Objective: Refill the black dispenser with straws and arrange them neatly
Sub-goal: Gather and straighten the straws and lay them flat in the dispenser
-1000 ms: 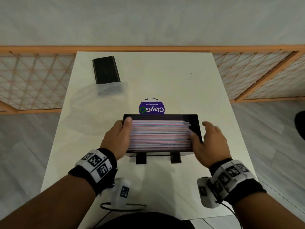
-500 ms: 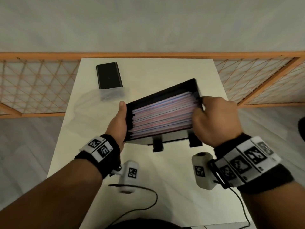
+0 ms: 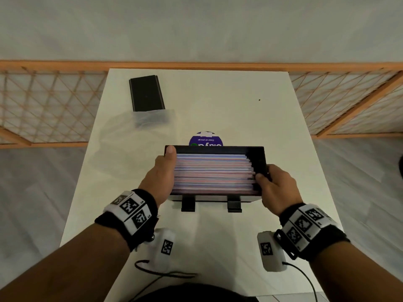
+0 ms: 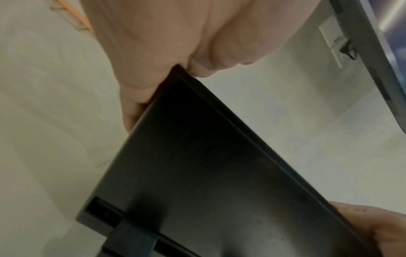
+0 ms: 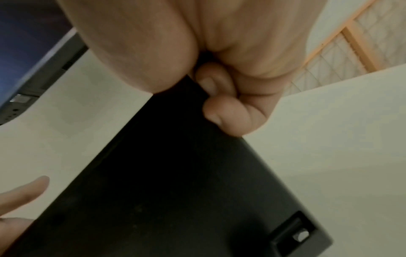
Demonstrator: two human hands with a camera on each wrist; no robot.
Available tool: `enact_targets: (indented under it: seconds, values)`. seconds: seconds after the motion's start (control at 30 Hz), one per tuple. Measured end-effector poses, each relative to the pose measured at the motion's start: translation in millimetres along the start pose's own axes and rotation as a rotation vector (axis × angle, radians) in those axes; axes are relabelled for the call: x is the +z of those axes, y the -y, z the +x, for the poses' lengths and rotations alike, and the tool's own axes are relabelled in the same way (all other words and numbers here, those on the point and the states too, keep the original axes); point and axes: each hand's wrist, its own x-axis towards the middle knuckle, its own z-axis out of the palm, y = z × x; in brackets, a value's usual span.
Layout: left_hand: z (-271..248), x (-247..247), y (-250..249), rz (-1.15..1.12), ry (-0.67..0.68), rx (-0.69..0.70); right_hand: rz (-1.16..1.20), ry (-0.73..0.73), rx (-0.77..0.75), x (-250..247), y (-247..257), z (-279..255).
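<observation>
The black dispenser (image 3: 258, 159) is an open rectangular box, level at the middle of the white table (image 3: 218, 101). Pink, white and blue straws (image 3: 213, 174) lie lengthwise in it, bunched toward its left end, with a gap at the right. My left hand (image 3: 162, 173) grips the left end, thumb on the rim. My right hand (image 3: 272, 184) grips the right end, thumb over the rim at the straw tips. Both wrist views show the dispenser's dark underside (image 4: 208, 182) (image 5: 164, 191), with the fingers (image 5: 222, 111) of my right hand curled beneath it.
A black lid (image 3: 146, 93) lies at the table's far left, with a clear plastic bag (image 3: 135, 144) in front of it. A purple round sticker (image 3: 206, 139) peeks out behind the dispenser. An orange lattice fence (image 3: 43, 101) runs behind the table.
Half a second ago the dispenser was lifted and tilted, right end high. Now it is level and lower again. The straws have slid left, opening a gap at the right end.
</observation>
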Motion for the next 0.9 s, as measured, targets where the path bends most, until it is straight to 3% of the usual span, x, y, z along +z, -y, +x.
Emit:
enact_targets:
  seconds: [0.1, 0.2, 0.27, 0.33, 0.4, 0.47, 0.5, 0.7, 0.9]
  values:
    - [-13, 0, -15, 0.089, -0.020, 0.041, 0.024, 0.028, 0.047, 0, -5, 0]
    - [-20, -4, -30, 0.242, -0.312, 0.248, 0.023, -0.140, -0.023, -14, 7, -1]
    - [-19, -8, -39, 0.116, -0.396, 0.328, 0.077, -0.219, -0.100, -20, 27, -3]
    - [-15, -9, -47, -0.114, -0.336, 0.274, 0.227, -0.087, -0.062, -17, 44, 0]
    - [-14, -9, -54, -0.292, -0.279, 0.191, 0.462, 0.200, 0.095, -4, 58, 4]
    - [-16, -10, -57, -0.364, -0.255, 0.145, 0.521, 0.426, 0.237, 7, 68, 7]
    - [-16, -11, -56, -0.384, -0.252, 0.132, 0.505, 0.468, 0.269, 11, 71, 9]
    - [-14, -17, -54, -0.403, -0.251, 0.114, 0.576, 0.411, 0.296, 24, 74, 24]
    - [-12, -8, -57, -0.365, -0.130, 0.091, 0.589, 0.554, 0.337, 28, 75, 21]
